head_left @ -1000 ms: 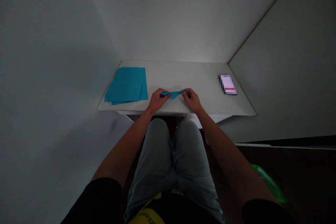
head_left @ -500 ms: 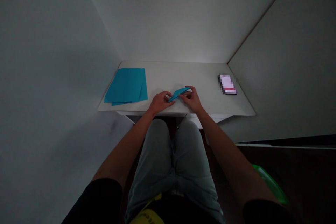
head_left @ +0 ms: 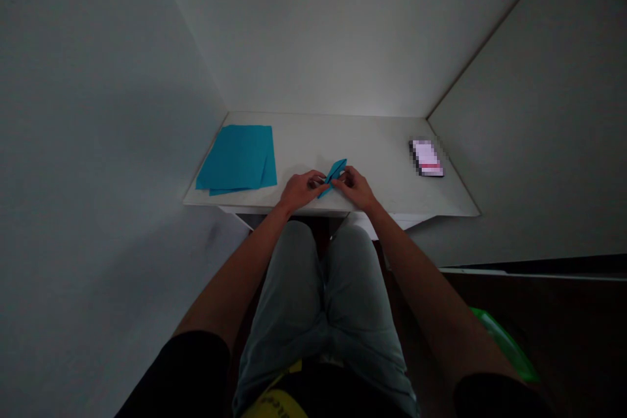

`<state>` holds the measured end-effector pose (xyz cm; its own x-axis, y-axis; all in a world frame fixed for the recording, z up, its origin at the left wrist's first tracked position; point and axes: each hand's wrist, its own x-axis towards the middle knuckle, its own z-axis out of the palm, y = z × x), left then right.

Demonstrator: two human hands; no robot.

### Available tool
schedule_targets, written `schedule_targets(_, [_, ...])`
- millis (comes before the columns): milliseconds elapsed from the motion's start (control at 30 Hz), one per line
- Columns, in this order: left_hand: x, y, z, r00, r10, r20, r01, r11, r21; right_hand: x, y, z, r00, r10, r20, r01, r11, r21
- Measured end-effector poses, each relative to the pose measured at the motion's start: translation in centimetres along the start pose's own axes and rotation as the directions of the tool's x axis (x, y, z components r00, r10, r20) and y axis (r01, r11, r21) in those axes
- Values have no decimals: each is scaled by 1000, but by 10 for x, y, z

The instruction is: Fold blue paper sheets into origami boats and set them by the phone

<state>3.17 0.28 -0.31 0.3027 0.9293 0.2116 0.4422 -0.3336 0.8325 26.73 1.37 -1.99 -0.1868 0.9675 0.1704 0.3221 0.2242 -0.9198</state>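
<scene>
Between my two hands is a small folded piece of blue paper (head_left: 336, 170), tilted with its upper point to the right and a fold line along it. My left hand (head_left: 302, 189) pinches its left side with thumb and fingers. From the right, my right hand (head_left: 356, 188) grips the other side, thumb near the middle of the fold. Both hands are just above the front part of the white table (head_left: 304, 137). My fingers hide parts of the paper's edges.
Several flat sheets of blue paper (head_left: 235, 157) lie overlapping at the table's left end. A phone (head_left: 427, 157), blurred out, lies at the right end. Walls rise behind and at both sides. Something green (head_left: 507, 343) is on the floor at the lower right.
The folded blue paper has turned to a steeper slant, its lower point now nearer the table's front edge. My right fingers have shifted from its far tip down along its side.
</scene>
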Motion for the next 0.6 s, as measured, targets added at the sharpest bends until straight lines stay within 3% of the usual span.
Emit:
schedule_targets(367, [0,1,-1,1000,17,9,-18,999,51,0,1,-1,1000,-9,-4,9,993,-114])
schedule_targets(600, [1,-2,-2,1000,2,-11,-1,997,78,-1,3,0,999,-45,-5,45,995,-94])
